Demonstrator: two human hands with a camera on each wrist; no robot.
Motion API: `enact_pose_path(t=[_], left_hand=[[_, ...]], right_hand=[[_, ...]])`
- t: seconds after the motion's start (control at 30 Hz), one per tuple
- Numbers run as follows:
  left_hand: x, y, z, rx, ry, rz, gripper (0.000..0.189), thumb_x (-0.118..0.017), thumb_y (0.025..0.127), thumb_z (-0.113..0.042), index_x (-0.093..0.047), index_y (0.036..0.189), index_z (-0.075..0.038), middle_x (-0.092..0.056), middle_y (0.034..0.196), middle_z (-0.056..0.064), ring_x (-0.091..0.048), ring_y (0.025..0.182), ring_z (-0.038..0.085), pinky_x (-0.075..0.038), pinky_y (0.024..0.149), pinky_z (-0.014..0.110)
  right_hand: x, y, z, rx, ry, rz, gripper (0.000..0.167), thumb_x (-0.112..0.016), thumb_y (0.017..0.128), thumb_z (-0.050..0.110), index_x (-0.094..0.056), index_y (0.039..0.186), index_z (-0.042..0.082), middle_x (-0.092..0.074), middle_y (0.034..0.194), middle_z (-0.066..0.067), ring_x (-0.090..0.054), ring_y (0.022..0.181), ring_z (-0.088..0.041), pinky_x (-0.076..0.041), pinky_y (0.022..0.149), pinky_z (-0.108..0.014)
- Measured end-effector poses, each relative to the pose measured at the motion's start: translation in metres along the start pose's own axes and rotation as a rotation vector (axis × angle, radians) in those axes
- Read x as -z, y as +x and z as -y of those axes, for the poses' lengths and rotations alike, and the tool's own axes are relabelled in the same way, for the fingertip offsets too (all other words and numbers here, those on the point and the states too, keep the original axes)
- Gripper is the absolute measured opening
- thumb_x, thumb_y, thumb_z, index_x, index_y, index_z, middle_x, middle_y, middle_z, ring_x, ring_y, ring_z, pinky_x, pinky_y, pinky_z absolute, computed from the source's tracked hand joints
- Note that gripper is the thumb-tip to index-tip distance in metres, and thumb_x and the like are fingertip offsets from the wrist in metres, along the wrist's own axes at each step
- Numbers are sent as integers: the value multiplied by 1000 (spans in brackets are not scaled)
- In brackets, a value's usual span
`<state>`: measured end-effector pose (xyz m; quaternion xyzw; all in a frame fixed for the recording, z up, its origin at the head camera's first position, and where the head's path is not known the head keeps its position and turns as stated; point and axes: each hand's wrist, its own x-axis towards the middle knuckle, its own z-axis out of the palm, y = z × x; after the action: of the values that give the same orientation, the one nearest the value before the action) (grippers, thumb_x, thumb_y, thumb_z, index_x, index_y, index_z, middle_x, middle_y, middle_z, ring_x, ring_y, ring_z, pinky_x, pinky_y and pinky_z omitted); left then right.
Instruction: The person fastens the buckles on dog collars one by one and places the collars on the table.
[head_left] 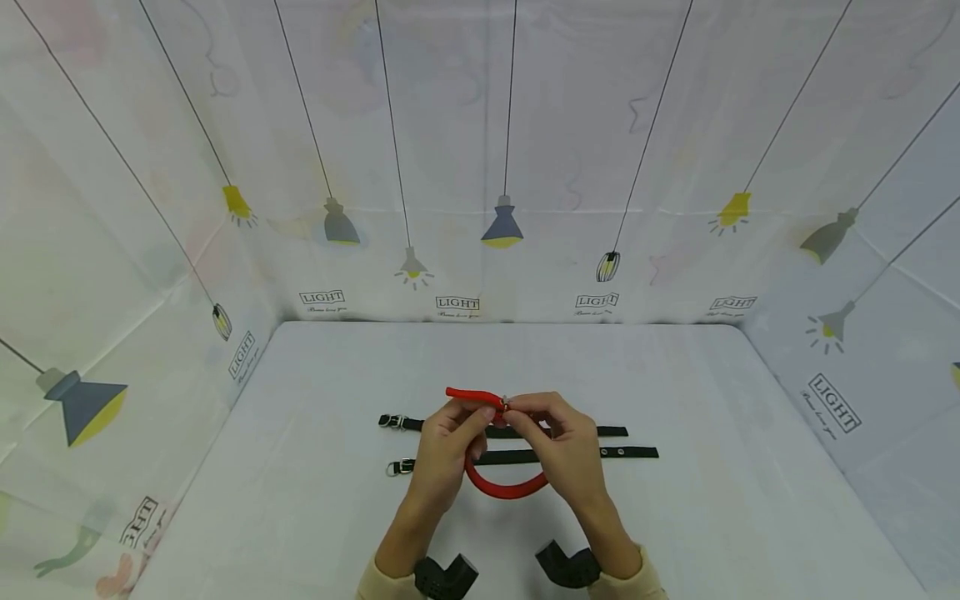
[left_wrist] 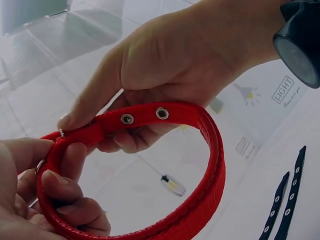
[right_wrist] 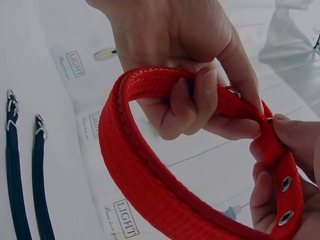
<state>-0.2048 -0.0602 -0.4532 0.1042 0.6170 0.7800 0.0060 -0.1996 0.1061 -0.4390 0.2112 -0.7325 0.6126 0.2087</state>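
A red collar, bent into a loop, is held above the table by both hands. My left hand grips its band beside a metal ring, fingers curled into the loop. My right hand pinches the band at the metal fitting, near two eyelets. The red strap end sticks out to the left above the left hand. The fingers hide much of the buckle area. Beneath the hands lie two black collars, the far one and the near one, partly covered.
The white table lies under everything. A printed curtain with lamp drawings rises behind it and along both sides. The black collars lie side by side, with metal buckles at the left. Dark wrist cameras sit on both wrists.
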Motion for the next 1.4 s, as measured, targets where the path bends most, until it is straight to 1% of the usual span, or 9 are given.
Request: enact_pose_path(t=[0.13,0.27,0.43,0.7,0.87,1.1,1.27,1.33,1.4], left_hand=[[0,1,0,-1,-38,-18,23,-64,99,-20,-66,114,-3,-67,88,1,-47,61,9,-42,57,18],[-1,0,1,-8,-67,-24,23,-65,99,-21,-66,113,-3,-69,91,-2,-46,60,8,-41,56,18],[-2,-1,2,-18,-83,-10,23,-64,99,-20,-65,112,-1,-70,90,0,-46,61,9,-41,55,18],[-2,-1,1,1,-96,-1,16,-65,99,-20,-68,109,-8,-70,82,-1,-44,57,9,-38,54,18],[-2,-2,-2,-17,-101,-10,20,-66,98,-19,-68,112,-5,-72,82,1,-44,59,9,-38,54,18],[1,-1,-3,-18,-111,-77,19,-66,97,-16,-68,111,-3,-72,80,-1,-45,59,9,-39,55,19],[2,-1,-5,-20,-140,-86,18,-66,97,-15,-68,110,-2,-72,80,-1,-45,58,9,-40,56,18],[2,-1,-5,-20,-152,-86,17,-66,97,-15,-69,109,-3,-72,80,-1,-45,58,9,-41,56,18],[2,-1,-5,-19,-172,-85,14,-66,98,-16,-69,107,-6,-72,81,-1,-44,56,9,-41,56,18]], right_hand=[[0,0,-1,13,59,32,17,-69,90,-5,-70,105,3,-68,100,-15,-70,90,-14,-58,83,-24],[-1,-1,-2,27,49,26,19,-65,91,-8,-68,106,2,-67,100,-15,-68,91,-12,-58,81,-22],[-1,-1,-1,-36,29,-16,16,-70,91,0,-71,105,7,-71,100,-10,-67,90,-14,-56,73,-24],[3,0,0,-119,59,-21,15,-73,91,7,-73,106,8,-73,104,-8,-69,96,-16,-57,81,-26],[3,1,1,-108,76,17,17,-72,91,6,-73,108,9,-73,104,-8,-69,97,-17,-58,84,-27],[5,0,0,-85,47,72,18,-70,93,6,-72,111,10,-71,104,-6,-69,95,-13,-58,79,-26],[6,1,1,-78,75,107,19,-68,94,4,-70,112,9,-69,107,-8,-70,98,-14,-58,85,-26],[7,1,1,-74,66,115,20,-68,94,3,-70,113,9,-68,107,-8,-69,94,-13,-58,84,-25],[8,1,2,-67,40,114,21,-68,94,3,-70,114,10,-68,107,-7,-66,87,-13,-58,78,-24]])
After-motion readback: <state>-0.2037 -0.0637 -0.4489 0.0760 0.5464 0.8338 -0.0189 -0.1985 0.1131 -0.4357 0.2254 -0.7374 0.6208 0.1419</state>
